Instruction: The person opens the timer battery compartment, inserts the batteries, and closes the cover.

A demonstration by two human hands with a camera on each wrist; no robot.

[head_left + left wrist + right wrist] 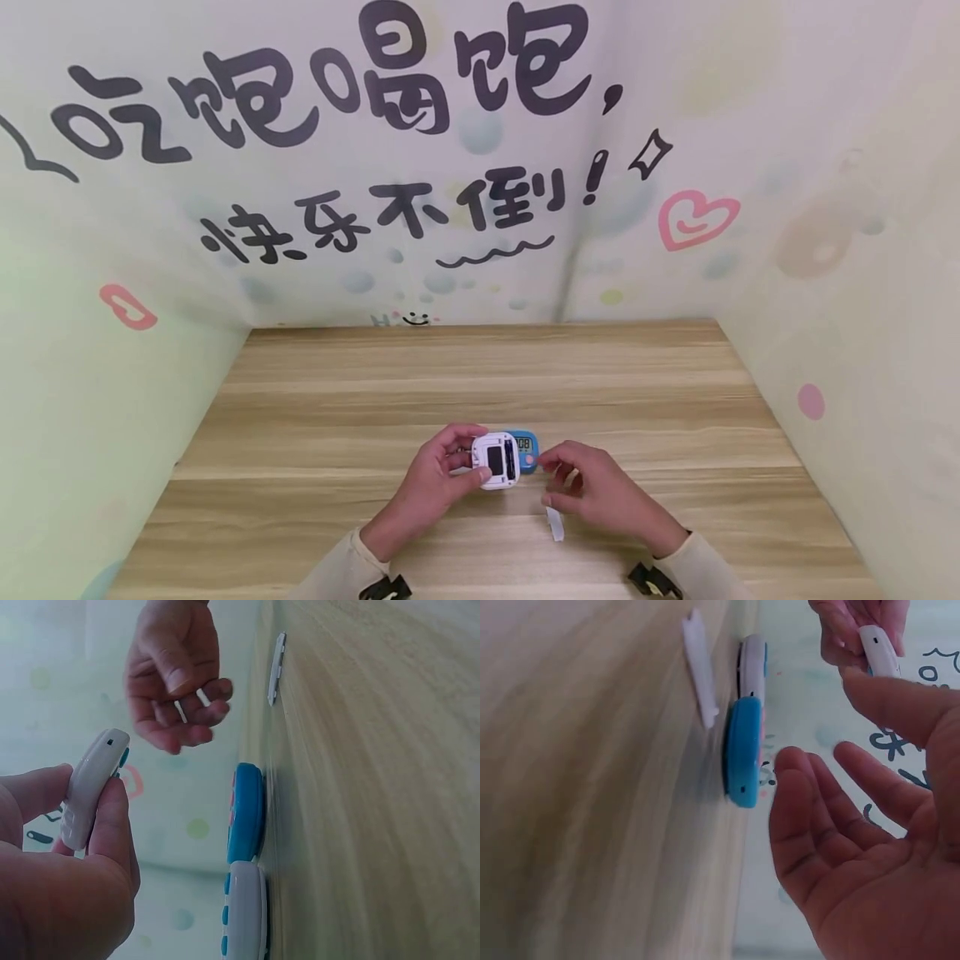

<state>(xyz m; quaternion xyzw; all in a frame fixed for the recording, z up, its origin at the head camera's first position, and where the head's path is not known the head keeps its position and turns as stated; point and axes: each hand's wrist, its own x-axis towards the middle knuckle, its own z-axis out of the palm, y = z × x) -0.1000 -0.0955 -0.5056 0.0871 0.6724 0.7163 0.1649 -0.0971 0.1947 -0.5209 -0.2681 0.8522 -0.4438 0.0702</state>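
Observation:
In the head view, my left hand [431, 475] pinches a small white digital timer [480, 454] with its back toward me. Its battery slot is uncovered and a dark battery [511, 460] lies in it. Just to the right hovers my right hand [600, 492], fingers loosely bent, holding nothing, as the right wrist view of that hand [870, 870] confirms. A blue timer [531, 450] with a lit-looking digit display lies on the table, partly hidden by the held one. Below the right fingertips rests a thin white strip [555, 525], apparently a battery cover.
A second white timer with blue buttons [246, 911] lies beside the blue one on the table; the held timer hides it in the head view. The wood-grain table [337, 375] meets printed walls [487, 275] at the back and both sides.

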